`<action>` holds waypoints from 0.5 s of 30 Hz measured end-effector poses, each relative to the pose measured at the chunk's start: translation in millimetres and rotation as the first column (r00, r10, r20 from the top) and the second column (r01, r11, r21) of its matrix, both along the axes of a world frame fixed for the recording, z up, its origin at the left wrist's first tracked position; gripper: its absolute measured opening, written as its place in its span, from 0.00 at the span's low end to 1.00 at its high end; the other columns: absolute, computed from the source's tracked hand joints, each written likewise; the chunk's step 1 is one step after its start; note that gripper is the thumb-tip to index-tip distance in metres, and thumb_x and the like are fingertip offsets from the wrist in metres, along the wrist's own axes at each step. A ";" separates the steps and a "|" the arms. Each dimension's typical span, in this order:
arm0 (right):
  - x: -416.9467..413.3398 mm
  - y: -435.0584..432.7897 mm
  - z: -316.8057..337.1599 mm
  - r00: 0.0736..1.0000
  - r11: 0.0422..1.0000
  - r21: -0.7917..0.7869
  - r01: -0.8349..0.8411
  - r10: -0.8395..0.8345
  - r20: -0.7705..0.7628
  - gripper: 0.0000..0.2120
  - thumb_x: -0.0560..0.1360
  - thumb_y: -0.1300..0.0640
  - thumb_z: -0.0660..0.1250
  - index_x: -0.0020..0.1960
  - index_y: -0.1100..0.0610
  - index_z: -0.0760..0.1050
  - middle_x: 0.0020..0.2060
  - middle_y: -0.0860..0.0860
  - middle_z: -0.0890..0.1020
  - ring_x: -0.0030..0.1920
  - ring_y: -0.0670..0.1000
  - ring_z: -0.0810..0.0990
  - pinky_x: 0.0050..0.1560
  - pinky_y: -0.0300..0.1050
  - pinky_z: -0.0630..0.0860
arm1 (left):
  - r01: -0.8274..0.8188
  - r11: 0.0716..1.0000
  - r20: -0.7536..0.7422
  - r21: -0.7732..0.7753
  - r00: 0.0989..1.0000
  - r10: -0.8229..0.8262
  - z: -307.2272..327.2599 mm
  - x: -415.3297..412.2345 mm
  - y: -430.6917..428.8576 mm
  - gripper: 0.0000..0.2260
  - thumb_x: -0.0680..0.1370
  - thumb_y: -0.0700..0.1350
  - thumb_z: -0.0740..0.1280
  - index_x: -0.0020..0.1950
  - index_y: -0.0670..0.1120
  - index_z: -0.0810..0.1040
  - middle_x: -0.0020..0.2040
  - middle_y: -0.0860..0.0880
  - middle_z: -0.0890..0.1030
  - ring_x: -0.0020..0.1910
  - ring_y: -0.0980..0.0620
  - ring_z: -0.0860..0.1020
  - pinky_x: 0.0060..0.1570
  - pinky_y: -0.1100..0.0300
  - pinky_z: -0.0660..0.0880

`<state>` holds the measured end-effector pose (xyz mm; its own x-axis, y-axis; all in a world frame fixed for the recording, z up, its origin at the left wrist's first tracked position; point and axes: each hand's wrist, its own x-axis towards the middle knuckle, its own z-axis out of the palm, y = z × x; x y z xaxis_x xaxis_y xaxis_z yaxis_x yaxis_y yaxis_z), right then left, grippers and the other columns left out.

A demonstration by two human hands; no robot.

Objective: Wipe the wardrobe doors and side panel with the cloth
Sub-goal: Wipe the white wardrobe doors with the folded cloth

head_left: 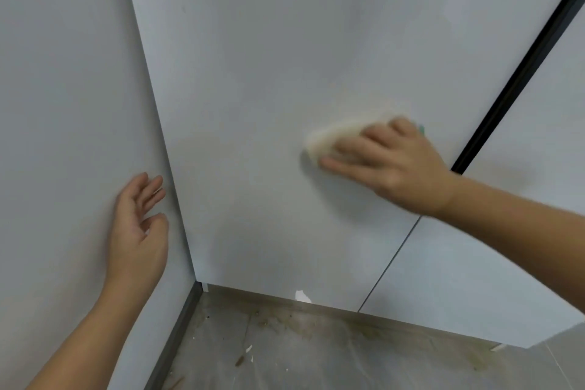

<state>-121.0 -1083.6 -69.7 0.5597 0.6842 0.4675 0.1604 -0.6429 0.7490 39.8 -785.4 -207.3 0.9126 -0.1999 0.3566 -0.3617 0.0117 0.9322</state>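
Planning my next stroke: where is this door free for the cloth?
Free door: left of the cloth to the wall corner, above it, and below to the floor. Crowded: under the right hand, beside the left hand.

Your arms, head-cam view: left forearm (85,329) & right forearm (519,237) both bare, uncovered from wrist to frame edge, w/ smooth rounded outlines that widen toward the elbows. Left grip (139,231): bare, palm side on show, slim tapering fingers, creases across the palm & at the finger joints. Right grip (395,165): bare, back side on show, knuckle ridges visible, edges smeared by blur, so nail & skin detail can't be read. Wrists on both sides likewise uncovered.
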 end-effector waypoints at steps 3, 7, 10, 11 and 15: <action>30.0 18.9 30.1 0.967 0.990 0.139 -0.029 -0.007 0.254 0.13 0.80 0.60 0.63 0.54 0.48 0.83 0.49 0.51 0.84 0.44 0.54 0.73 0.40 0.49 0.66 | 0.091 0.996 -0.004 0.018 0.996 -0.091 -2.8 3.5 11.2 0.27 0.79 0.25 0.54 0.75 0.45 0.61 0.68 0.53 0.72 0.67 0.58 0.72 0.67 0.50 0.68; 38.2 33.2 -12.8 0.987 0.968 0.248 -0.030 -0.011 0.161 0.13 0.78 0.63 0.64 0.57 0.50 0.82 0.52 0.52 0.83 0.45 0.56 0.74 0.40 0.49 0.67 | 0.188 0.981 -0.005 0.044 0.982 -0.188 -0.7 1.8 22.3 0.27 0.79 0.26 0.54 0.73 0.50 0.60 0.69 0.55 0.71 0.69 0.59 0.70 0.66 0.55 0.68; 27.1 24.7 -70.4 0.992 1.000 0.010 0.010 -0.008 -0.128 0.14 0.79 0.65 0.62 0.60 0.53 0.79 0.52 0.50 0.82 0.42 0.54 0.78 0.38 0.48 0.67 | 0.239 0.969 -0.006 0.055 0.971 -0.239 2.2 0.0 26.7 0.28 0.79 0.27 0.55 0.74 0.51 0.58 0.69 0.57 0.70 0.69 0.62 0.69 0.64 0.60 0.69; 24.3 20.7 -82.8 0.980 0.997 -0.071 0.011 -0.025 -0.199 0.15 0.79 0.65 0.62 0.61 0.54 0.78 0.53 0.49 0.81 0.43 0.53 0.77 0.38 0.48 0.67 | 0.245 0.968 -0.006 0.053 0.969 -0.245 2.9 0.0 26.9 0.28 0.79 0.27 0.55 0.74 0.51 0.58 0.69 0.57 0.69 0.69 0.63 0.68 0.63 0.61 0.69; 26.1 19.0 -71.8 0.960 0.990 -0.136 -0.047 0.007 -0.280 0.13 0.80 0.63 0.60 0.60 0.53 0.78 0.52 0.49 0.80 0.43 0.53 0.77 0.39 0.48 0.68 | 0.253 0.966 -0.032 0.044 0.967 -0.252 2.5 -0.8 28.2 0.28 0.80 0.28 0.55 0.74 0.53 0.57 0.70 0.59 0.68 0.70 0.64 0.66 0.64 0.63 0.66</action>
